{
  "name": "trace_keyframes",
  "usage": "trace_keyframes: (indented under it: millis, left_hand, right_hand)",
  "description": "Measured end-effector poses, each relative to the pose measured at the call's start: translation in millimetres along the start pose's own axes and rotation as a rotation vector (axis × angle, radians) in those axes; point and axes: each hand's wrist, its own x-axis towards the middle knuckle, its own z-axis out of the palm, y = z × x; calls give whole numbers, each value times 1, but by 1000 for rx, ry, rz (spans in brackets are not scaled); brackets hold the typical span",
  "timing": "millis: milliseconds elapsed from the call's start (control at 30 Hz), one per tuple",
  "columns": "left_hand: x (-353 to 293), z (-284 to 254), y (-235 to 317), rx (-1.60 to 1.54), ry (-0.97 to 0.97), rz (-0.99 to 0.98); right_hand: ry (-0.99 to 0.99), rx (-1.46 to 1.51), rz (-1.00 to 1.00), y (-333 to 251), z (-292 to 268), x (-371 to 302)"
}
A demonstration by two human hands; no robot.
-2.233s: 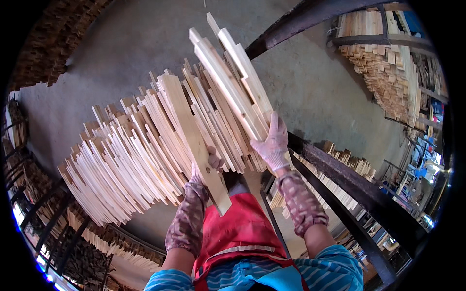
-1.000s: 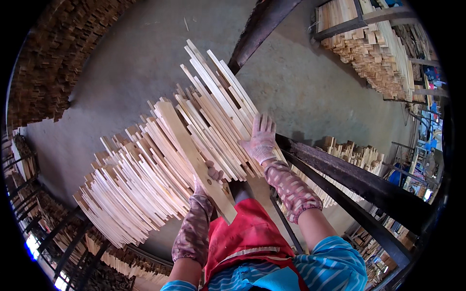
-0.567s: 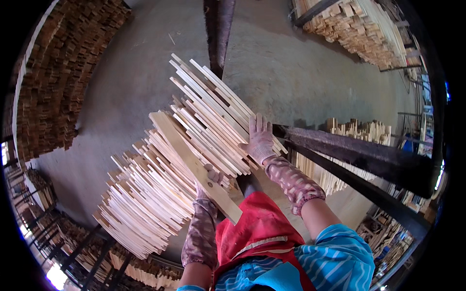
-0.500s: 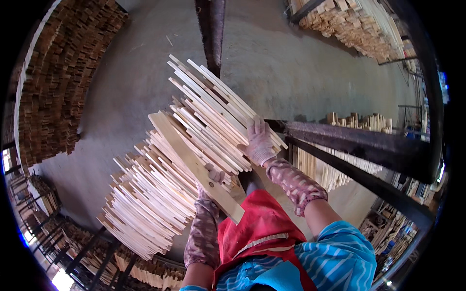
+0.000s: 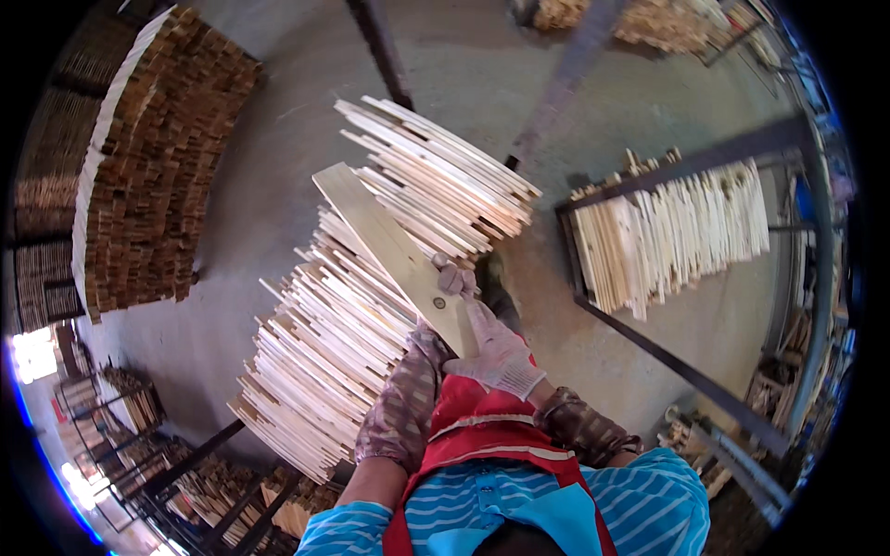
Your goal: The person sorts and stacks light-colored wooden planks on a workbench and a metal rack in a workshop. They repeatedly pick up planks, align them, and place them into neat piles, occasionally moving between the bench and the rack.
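Observation:
A flat wooden board (image 5: pixel 387 239) with a dark knot near its close end lies slantwise above a broad row of narrow wood strips (image 5: pixel 320 366). My left hand (image 5: pixel 451 276), in a pale glove, holds the board from below; its fingertips curl over the right edge and the palm is hidden. At the near end of the board my gloved right hand (image 5: pixel 501 357) grips too, thumb across the corner and fingers along the right edge. Beyond the board, more strips (image 5: pixel 445 171) continue the row, their ends uneven.
A tall stack of wood pieces (image 5: pixel 167 185) stands at the far left. On the right, a metal rack (image 5: pixel 570 246) holds pale strips (image 5: pixel 677 236). Dark metal bars (image 5: pixel 691 375) cross the right side, and another post (image 5: pixel 380 51) rises beyond the row.
My right hand has left the far strips and come to the board's near end. The board has shifted in view, still in my left hand. The view has turned, showing more of the right rack.

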Motion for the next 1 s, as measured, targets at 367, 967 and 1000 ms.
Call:
trace_keyframes:
  millis: [367, 967, 1000]
  left_hand:
    - [-142, -42, -100, 768, 826, -495]
    - [-222, -225, -519, 1662, 495, -776]
    - [-197, -228, -530, 1710, 473, -653]
  right_hand:
    - [-135, 312, 205, 175, 13, -166]
    - [448, 686, 816, 426, -11, -440]
    - [475, 722, 790, 444, -20, -433]
